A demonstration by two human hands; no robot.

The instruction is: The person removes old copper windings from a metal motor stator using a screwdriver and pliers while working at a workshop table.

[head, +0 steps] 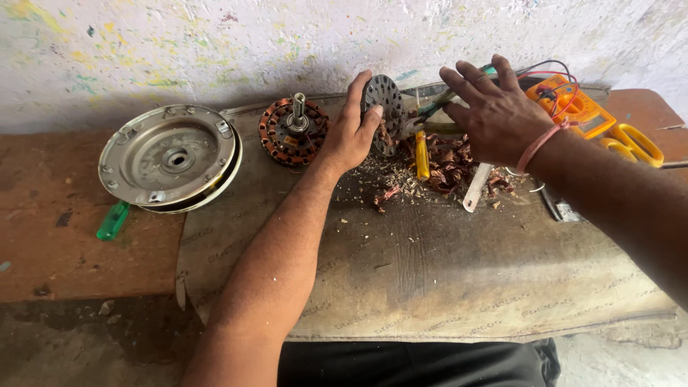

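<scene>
A round perforated grey metal disc (384,107) is held upright on the worn mat (444,265) by the left hand (351,132), clamped at its edge; the right hand (491,111) is spread open above copper-wire scraps (448,168) (pliers just behind). Stripping appears underway; a firm grip is needed.

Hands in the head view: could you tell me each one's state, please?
Left hand: gripping the perforated metal disc.
Right hand: open, fingers spread, holding nothing.
</scene>
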